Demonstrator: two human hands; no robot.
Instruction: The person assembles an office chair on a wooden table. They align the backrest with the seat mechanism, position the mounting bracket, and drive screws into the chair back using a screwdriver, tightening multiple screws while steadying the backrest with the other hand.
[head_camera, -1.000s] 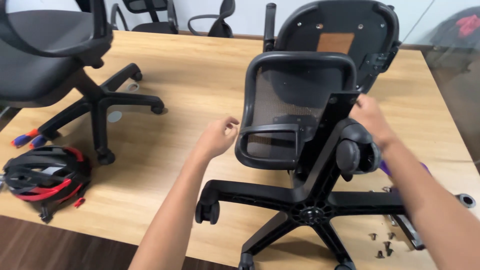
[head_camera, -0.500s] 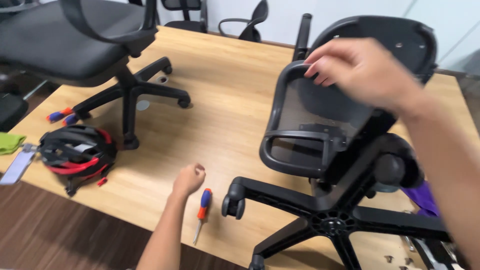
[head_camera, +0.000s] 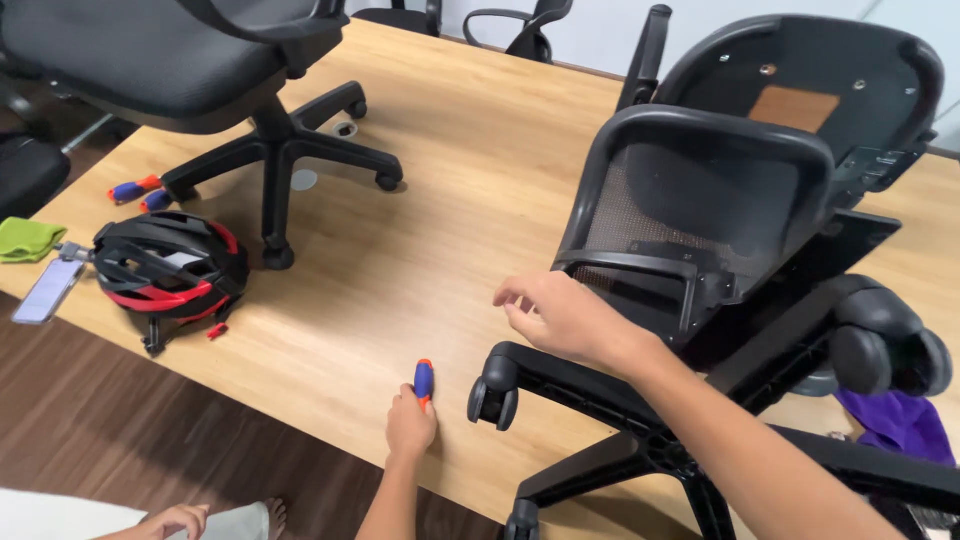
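My left hand (head_camera: 411, 427) is closed around a screwdriver (head_camera: 424, 379) with a blue and orange handle, at the near edge of the wooden table (head_camera: 470, 190). Only the handle end shows above my fist. My right hand (head_camera: 558, 316) hovers open, fingers loosely curled, just left of a black office chair lying on the table. That chair's mesh backrest (head_camera: 700, 205) faces me, its seat underside (head_camera: 800, 95) stands behind it, and its star base (head_camera: 600, 400) with a caster (head_camera: 492, 401) lies close to both hands.
A second black office chair (head_camera: 270, 150) stands on the table at the far left. A black and red helmet (head_camera: 170, 265), a phone (head_camera: 44, 291), a green cloth (head_camera: 25, 240) and two more screwdrivers (head_camera: 135, 188) lie at the left edge. A purple cloth (head_camera: 900, 420) sits right. Another person's hand (head_camera: 170, 520) shows bottom left.
My right hand came down from the top of the backrest to beside the chair base. My left hand closed on the screwdriver that lay beside it.
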